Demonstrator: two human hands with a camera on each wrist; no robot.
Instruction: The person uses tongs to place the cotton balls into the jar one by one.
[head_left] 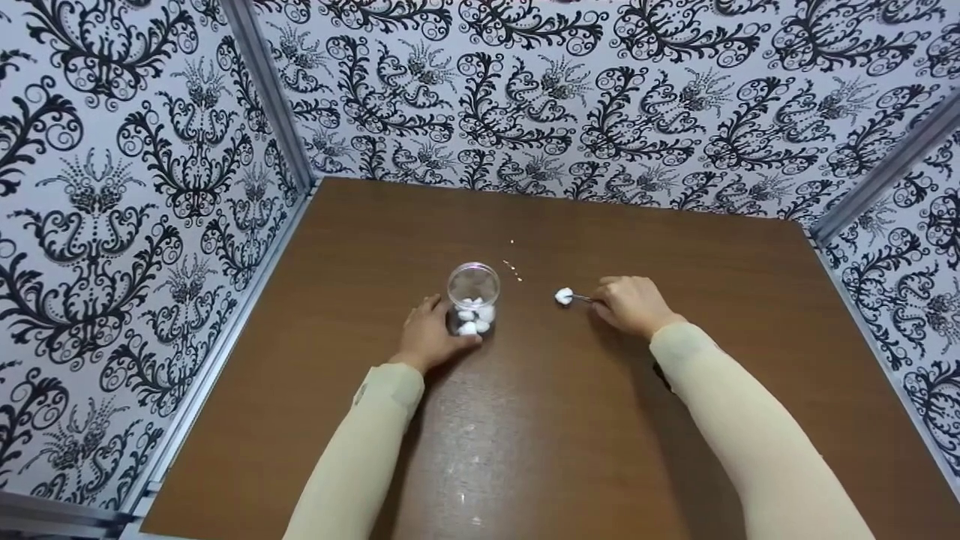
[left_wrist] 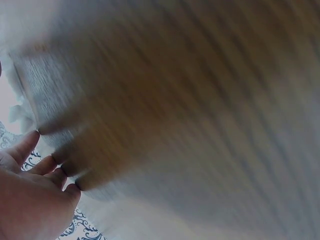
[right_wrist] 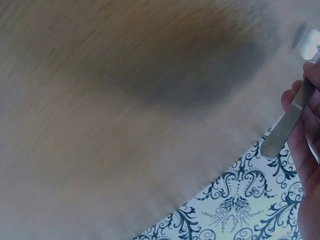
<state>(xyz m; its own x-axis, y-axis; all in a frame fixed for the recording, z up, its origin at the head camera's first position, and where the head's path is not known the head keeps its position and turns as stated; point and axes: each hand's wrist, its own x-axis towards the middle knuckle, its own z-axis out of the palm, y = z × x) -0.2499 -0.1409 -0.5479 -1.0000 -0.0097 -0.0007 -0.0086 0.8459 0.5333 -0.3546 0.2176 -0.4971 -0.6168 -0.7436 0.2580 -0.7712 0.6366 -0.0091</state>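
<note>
A clear round jar (head_left: 474, 285) with several white cotton balls (head_left: 475, 318) in it stands on the brown table. My left hand (head_left: 433, 334) holds the jar low down, thumb at the near side and fingers at the left. To the right, my right hand (head_left: 634, 304) pinches metal tweezers (right_wrist: 284, 131), their tips pointing left. A single cotton ball (head_left: 564, 297) sits at those tips, apart from the jar. Only the edge of the jar shows in the left wrist view, beside the left fingers (left_wrist: 50, 165).
Small bright specks (head_left: 513, 268) lie on the wooden table (head_left: 540, 450) behind the jar. Patterned black-and-white walls (head_left: 525, 97) rise at the back and both sides. Metal posts (head_left: 274, 97) stand at the corners.
</note>
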